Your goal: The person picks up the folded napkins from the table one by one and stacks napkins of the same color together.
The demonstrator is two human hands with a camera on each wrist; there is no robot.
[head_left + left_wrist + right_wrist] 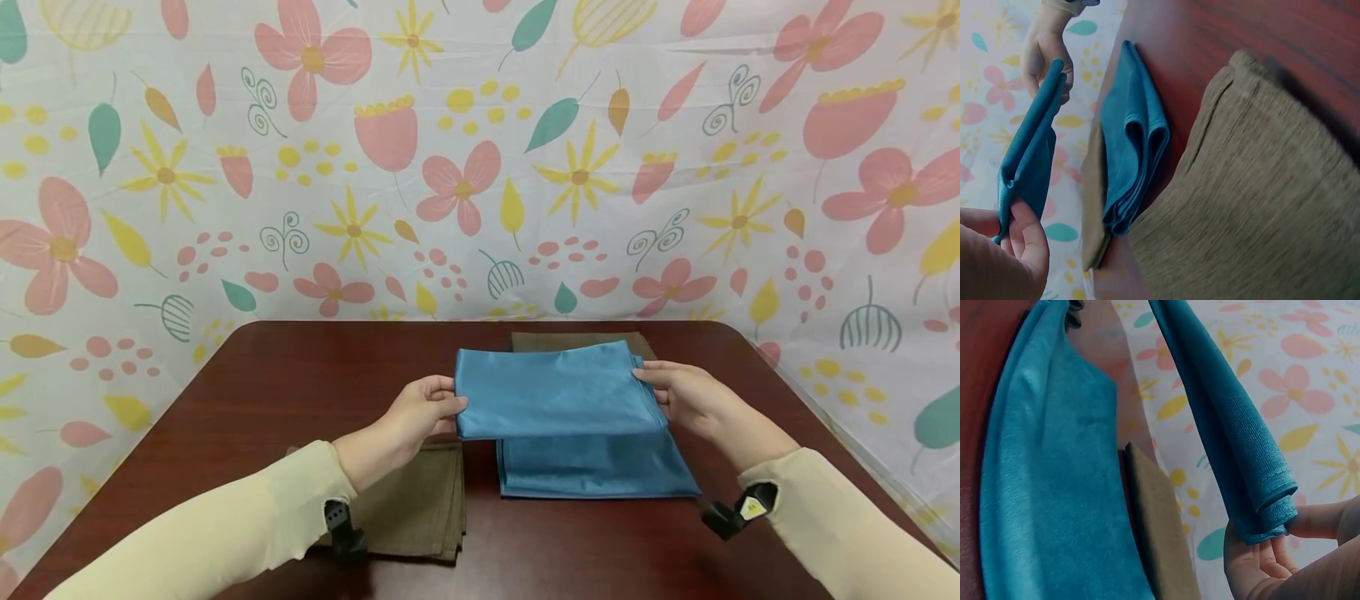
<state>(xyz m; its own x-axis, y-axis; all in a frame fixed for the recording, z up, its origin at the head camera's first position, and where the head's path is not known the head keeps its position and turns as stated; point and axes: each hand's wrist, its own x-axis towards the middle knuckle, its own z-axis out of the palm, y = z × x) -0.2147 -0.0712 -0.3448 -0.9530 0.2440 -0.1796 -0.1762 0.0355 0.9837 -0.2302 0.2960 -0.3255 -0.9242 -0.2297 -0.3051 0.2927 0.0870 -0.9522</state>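
A folded blue cloth (547, 392) is held up between both hands, its layers showing at the right end. My left hand (420, 412) pinches its left edge, thumb in front and fingers behind. At the opposite edge, my right hand (690, 396) pinches the cloth the same way. In the right wrist view the raised cloth (1235, 419) hangs from the thumb and fingers in a thick fold. Below it on the table lies a second folded blue cloth (592, 471), partly hidden by the raised one in the head view.
A folded brown cloth (412, 508) lies at the near left, under my left forearm. Another brown cloth (585, 342) sits behind the blue ones. The dark red table (315, 367) meets a flower-patterned curtain (465, 167) at its far edge.
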